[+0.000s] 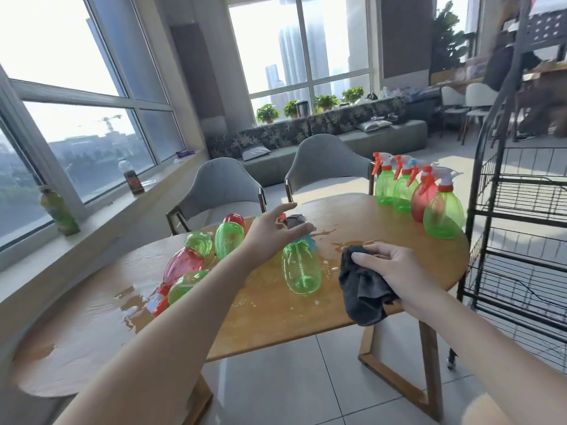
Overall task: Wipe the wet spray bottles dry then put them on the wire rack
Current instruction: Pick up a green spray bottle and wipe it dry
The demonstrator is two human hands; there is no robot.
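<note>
Several wet spray bottles lie on their sides on the wooden table [276, 326], green and red ones in a cluster [196, 256] at the left. One green bottle [302, 269] lies nearer the middle, nozzle pointing away. My left hand [276, 231] hovers just above its nozzle end, fingers spread, holding nothing. My right hand [395, 271] grips a dark grey cloth [363, 289] over the table's near edge. Several upright bottles [429, 197], green and red, stand at the table's far right. The black wire rack [518, 240] stands right of the table.
Puddles of water [352, 243] spread across the tabletop, also near the left cluster. Two grey chairs [221, 191] sit behind the table. Two drink bottles [59, 213] stand on the window sill at the left. A sofa bench lies farther back.
</note>
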